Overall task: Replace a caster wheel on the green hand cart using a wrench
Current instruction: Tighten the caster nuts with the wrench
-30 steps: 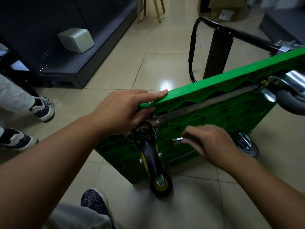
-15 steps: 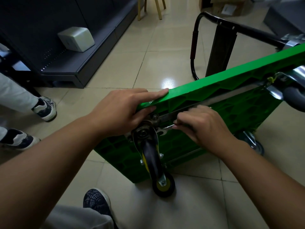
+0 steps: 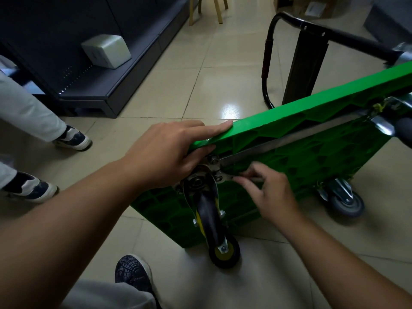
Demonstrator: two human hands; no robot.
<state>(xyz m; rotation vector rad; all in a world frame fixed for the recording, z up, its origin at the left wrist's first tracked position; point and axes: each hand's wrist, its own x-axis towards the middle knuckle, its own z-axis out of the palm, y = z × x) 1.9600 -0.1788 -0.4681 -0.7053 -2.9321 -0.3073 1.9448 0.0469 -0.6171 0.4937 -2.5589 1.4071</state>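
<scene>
two hands are sharing this job. the left hand (image 3: 165, 150) is lying over the upper edge of the green hand cart (image 3: 312, 152), fingers straight and close together, pressing down. the right hand (image 3: 267, 192) is pinching the small wrench (image 3: 228, 177) between thumb and fingertips, with its head sitting on a nut (image 3: 219, 178) at the right side of the mounting plate (image 3: 200, 175). the cart is standing tipped on its long edge on the floor (image 3: 223, 63). the caster wheel (image 3: 214, 226), black with a yellow hub, is sticking out toward the near side. i'm guessing the nut is getting turned, but the hand is too blurry to say which way. i'd be keeping the wrench square on the flats and taking short swings, since the steel rail (image 3: 278, 144) is crowding it just above. i'd also be leaning on that edge so the cart isn't rocking.
</scene>
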